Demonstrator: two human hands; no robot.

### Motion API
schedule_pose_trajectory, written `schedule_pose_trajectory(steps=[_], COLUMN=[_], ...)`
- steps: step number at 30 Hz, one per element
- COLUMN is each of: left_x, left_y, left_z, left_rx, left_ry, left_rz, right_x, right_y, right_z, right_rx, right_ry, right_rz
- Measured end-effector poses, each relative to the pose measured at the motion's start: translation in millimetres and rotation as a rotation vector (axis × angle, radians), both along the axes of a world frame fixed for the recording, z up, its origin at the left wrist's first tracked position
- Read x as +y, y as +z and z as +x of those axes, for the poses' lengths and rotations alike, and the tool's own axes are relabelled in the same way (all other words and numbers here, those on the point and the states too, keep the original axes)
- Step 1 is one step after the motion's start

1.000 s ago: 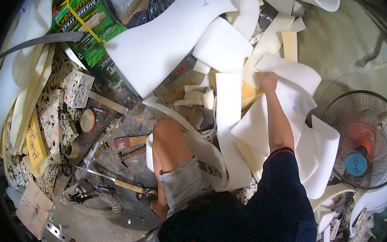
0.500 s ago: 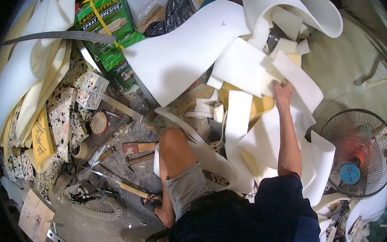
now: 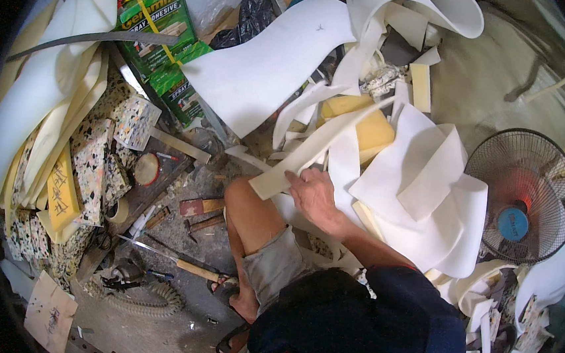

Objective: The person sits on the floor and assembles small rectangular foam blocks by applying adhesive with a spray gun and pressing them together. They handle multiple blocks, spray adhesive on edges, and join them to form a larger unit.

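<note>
My right hand [image 3: 317, 196] grips the near end of a long, cream-white foam sheet [image 3: 329, 137], fingers closed on it close to my bent knee. The sheet slants up to the right across a yellow foam block [image 3: 369, 133] and other white foam pieces. Right of the hand, large white foam sheets [image 3: 405, 176] lie overlapped and curled. Beyond it, a wide white foam sheet [image 3: 271, 63] with a small dark mark rests at an angle. My left hand does not show.
At right stands a fan [image 3: 519, 198]. Green boxes [image 3: 162, 24] with a yellow strap are at the back left, beside stacked foam sheets [image 3: 43, 101] and speckled foam blocks [image 3: 91, 165]. A hammer [image 3: 206, 223], a long blade with a wooden handle [image 3: 195, 269] and a coiled hose [image 3: 146, 302] lie on the floor.
My right hand has come from the far foam pile back toward my knee, with a foam sheet in it. Pieces in the pile have shifted, baring more of the yellow block.
</note>
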State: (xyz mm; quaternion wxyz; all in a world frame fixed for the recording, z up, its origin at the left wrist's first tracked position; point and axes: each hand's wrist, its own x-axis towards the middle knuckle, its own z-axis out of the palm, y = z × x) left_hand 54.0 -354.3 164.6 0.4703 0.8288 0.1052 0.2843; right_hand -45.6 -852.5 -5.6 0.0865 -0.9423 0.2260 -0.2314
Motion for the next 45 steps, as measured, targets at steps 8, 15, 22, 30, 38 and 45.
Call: schedule_pose_trajectory(steps=[8,15,22,30,38,45], left_x=[73,98,88,93,94,103], left_y=[-28,-44,-36,-48,-47,-43], left_z=[1,-25,-47,-34,-41,-54], left_rx=[-0.008,-0.042,0.057,0.214,0.099,0.145], left_ry=[-0.116,-0.107,0.02,0.182,-0.048,-0.053], left_rz=[-0.082,0.148,0.331,0.233,0.324,0.303], right_x=[58,72,90,53,21,79], right_y=[53,76,47,50,96,150], right_z=[-17,-11,-54,-53,23,96], right_rx=[-0.003,0.244,0.237,0.015,-0.031,0.119], right_ry=[0.129,0.441,0.312,0.228,0.538,0.842], right_rz=[-0.118,0.106,0.395,0.669,0.81,0.607])
